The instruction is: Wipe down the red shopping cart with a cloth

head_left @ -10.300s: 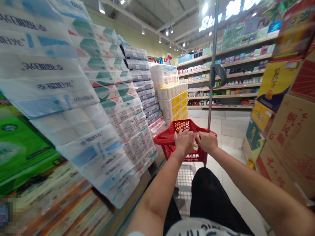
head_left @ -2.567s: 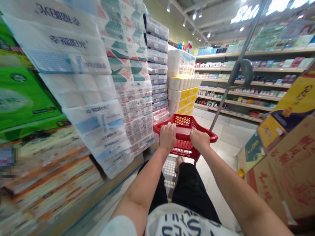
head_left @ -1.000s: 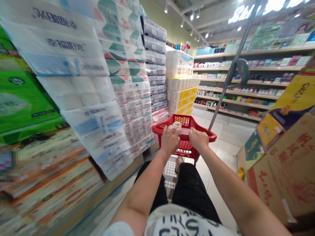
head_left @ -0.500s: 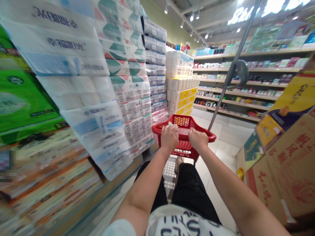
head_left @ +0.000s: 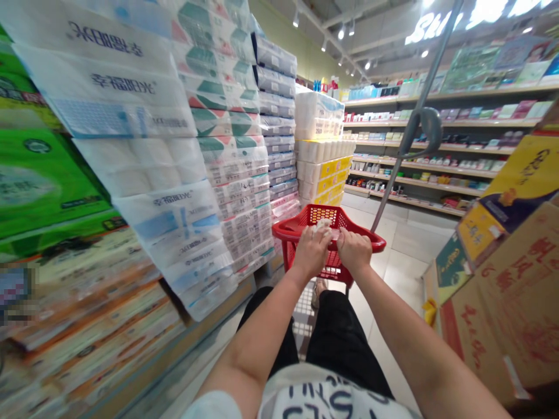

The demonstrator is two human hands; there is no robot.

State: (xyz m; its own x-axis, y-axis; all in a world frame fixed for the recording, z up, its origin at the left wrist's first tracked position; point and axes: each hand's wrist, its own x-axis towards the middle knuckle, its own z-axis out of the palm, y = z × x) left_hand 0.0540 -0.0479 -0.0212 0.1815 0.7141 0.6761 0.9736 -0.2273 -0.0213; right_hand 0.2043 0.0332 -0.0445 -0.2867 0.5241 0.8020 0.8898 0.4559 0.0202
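Two bare hands at the middle of the frame, on one red plastic shopping basket [head_left: 288,233], mounted on a cart. Left hand [head_left: 311,253]: fingers [head_left: 317,234] curled down and pinching one small white crumpled wad [head_left: 322,224], right at the basket's far inner edge. Right hand [head_left: 354,250]: fingers [head_left: 347,237] closed over the basket rim, just beside the left hand and the wad. Too small to make out what the wad actually is, tbh.

Below the hands, one grey wire cart base [head_left: 303,323], plus black shorts [head_left: 340,343] and a white T-shirt with dark lettering [head_left: 327,401] at bottom center. One metal cart pole [head_left: 414,145] with a curved grey handle [head_left: 425,131], rising toward the upper right.

Along the left side, four columns of wrapped toilet paper packs [head_left: 131,151], the nearest with blue print, the farthest topped by yellow-banded packs [head_left: 323,169]. Green boxes [head_left: 35,186] at far left. Printed cardboard cartons [head_left: 502,314] at lower right. Long retail shelves [head_left: 419,151] full of small boxes across the upper right, under a glowing store sign [head_left: 430,29].
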